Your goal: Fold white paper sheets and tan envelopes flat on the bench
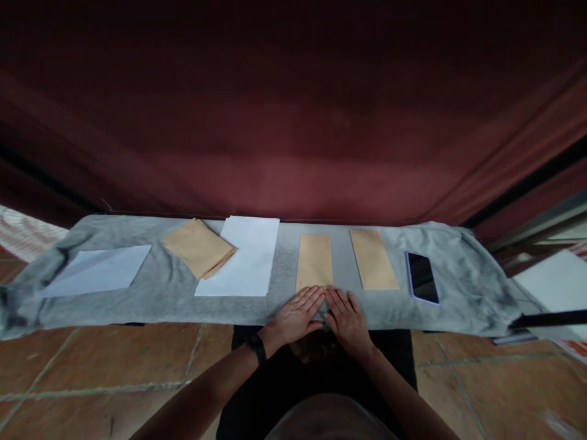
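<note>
A tan envelope [314, 261] lies lengthwise in front of me on a grey cloth. My left hand [297, 313] rests flat at its near end, fingers stretched out and pointing inward. Beside it, my right hand [347, 321] is also laid flat, with fingertips meeting those of the left at the envelope's near edge. Neither hand grips anything. A second tan envelope [375, 260] sits slightly slanted just to the right. To the left is a stack of white paper [254, 256], with a fanned pile of tan envelopes [197, 245] partly covering it.
A phone [422, 278] with a dark screen lies right of the envelopes. At the far left is a white sheet [98, 269]. The grey cloth [169, 308] covers a narrow table, backed by a dark red curtain [293, 140]. White paper [557, 284] shows at far right.
</note>
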Tool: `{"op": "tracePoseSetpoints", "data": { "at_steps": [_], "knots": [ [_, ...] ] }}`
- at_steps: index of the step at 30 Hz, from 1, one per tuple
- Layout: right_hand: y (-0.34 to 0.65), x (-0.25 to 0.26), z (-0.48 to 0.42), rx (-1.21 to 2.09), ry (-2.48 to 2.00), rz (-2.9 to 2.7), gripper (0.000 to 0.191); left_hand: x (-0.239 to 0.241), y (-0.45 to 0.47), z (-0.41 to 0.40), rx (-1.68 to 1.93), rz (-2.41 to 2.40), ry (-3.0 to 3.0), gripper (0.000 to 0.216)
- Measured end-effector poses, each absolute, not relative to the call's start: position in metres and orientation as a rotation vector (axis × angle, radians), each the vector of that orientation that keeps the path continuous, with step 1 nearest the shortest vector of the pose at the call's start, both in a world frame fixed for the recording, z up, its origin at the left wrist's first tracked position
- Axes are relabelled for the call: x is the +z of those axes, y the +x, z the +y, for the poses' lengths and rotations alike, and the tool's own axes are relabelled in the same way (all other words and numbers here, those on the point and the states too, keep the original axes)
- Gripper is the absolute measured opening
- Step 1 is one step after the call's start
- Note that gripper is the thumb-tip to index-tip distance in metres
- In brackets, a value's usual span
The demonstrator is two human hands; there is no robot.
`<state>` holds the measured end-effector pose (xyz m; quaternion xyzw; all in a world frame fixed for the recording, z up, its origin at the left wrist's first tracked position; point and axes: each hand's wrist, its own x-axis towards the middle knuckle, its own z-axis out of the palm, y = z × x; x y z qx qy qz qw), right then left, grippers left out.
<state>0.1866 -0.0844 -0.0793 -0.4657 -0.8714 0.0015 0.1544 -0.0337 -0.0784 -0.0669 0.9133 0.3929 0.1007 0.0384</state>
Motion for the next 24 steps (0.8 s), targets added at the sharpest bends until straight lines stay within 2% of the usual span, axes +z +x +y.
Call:
{"op": "tracePoseSetpoints", "data": {
  "at_steps": [13,24],
  "knots": [
    [0.191,-0.076,-0.088,0.018,-1.333,-2.466,0.056,-0.074,-0.040,-0.094,0.381,1.476,2.739,0.062],
    [0.185,-0.072,-0.090,0.024,-1.362,-2.412,0.041,-0.072,0.003,-0.039,0.418,1.484,2.623,0.056]
  ]
}}
